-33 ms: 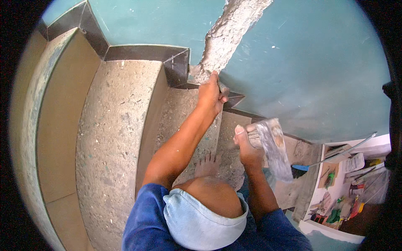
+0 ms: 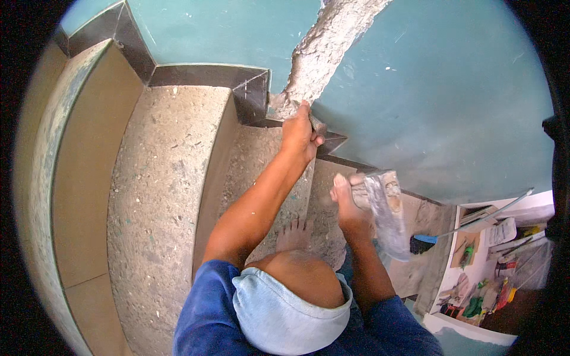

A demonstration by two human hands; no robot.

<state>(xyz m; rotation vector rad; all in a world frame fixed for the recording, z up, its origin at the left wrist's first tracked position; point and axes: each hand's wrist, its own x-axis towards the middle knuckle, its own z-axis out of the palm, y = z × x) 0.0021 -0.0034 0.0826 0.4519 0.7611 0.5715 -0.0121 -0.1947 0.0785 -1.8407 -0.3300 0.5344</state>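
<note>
My left hand [image 2: 300, 133] is closed around a short, grey chisel [image 2: 317, 123], mostly hidden in the fist, only its blunt end showing. This hand is against the wall at the bottom of a rough, chipped groove [image 2: 317, 59]. Lower and to the right, my right hand [image 2: 349, 202] grips a dusty hammer [image 2: 386, 216] with a long blocky head, somewhat blurred. The hammer is apart from the chisel. Dark skirting tile [image 2: 252, 98] steps down along the wall beside the left hand.
Bare, gritty concrete stair treads [image 2: 160, 166] curve down from left to right, with tan risers [image 2: 95, 178]. A bare foot [image 2: 294, 237] rests on a step below my arms. A blue brush or broom head [image 2: 423, 242] and scattered tools [image 2: 475, 302] lie at the lower right.
The hammer has shifted and tilted slightly, and my right hand has moved a little to the left with it. My left hand and the chisel stay in place.
</note>
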